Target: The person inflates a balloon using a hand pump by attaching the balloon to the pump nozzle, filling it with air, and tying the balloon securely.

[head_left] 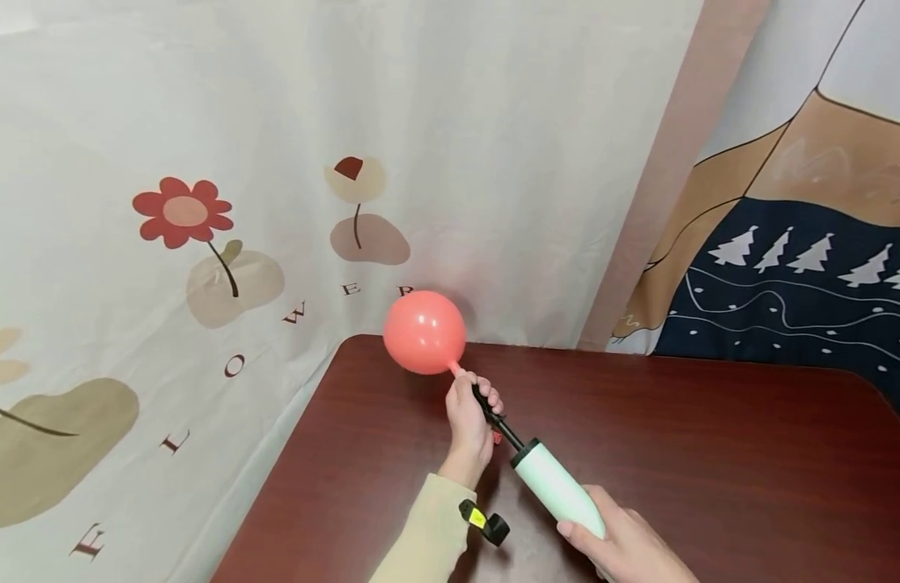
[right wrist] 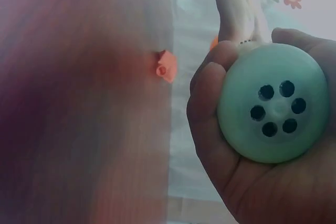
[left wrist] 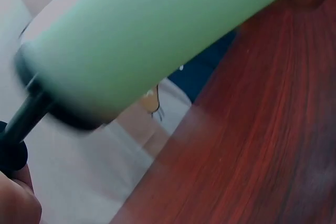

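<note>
My left hand [head_left: 470, 417] grips the pump's black end at the neck of the round coral balloon [head_left: 424, 332], above the counter [head_left: 727, 453]. My right hand [head_left: 628, 538] has its fingers curled round the mint pump [head_left: 559, 486]; only the right wrist view shows six holes in its base.

Above the table [head_left: 734, 453], the balloon [head_left: 424, 333] is ahead and left of the pump [head_left: 558, 487], before the curtain [head_left: 494, 121].
</note>
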`<action>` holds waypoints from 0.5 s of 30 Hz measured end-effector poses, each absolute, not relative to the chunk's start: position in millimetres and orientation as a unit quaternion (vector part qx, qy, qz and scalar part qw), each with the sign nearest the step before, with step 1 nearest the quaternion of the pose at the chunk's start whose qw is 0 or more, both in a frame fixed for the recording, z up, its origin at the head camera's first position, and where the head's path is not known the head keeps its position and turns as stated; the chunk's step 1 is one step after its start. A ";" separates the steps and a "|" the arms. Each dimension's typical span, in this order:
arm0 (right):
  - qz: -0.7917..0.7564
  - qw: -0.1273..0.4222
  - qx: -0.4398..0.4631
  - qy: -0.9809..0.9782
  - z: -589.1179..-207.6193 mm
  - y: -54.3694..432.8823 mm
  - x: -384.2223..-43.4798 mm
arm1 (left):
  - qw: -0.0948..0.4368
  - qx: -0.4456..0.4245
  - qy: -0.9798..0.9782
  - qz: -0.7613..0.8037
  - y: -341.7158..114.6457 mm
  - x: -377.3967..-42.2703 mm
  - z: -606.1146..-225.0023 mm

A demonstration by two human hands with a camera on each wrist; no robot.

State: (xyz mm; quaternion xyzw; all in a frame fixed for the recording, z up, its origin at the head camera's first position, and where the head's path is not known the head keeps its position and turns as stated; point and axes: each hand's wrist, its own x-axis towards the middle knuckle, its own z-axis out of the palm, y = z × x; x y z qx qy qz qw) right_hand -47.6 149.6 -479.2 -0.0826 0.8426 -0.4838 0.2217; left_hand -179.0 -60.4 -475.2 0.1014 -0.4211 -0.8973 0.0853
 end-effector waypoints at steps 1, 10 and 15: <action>-0.471 0.221 -0.086 0.850 -479.8 151.6 -46.8 | 0.090 0.108 -0.418 -0.898 -64.1 -181.2 -475.4; -0.425 0.189 -0.103 0.880 -485.1 156.6 -42.5 | 0.107 0.115 -0.411 -0.898 -81.9 -195.2 -472.1; -0.413 0.189 -0.097 0.886 -487.8 151.7 -44.4 | 0.100 0.107 -0.426 -0.893 -76.5 -193.3 -474.1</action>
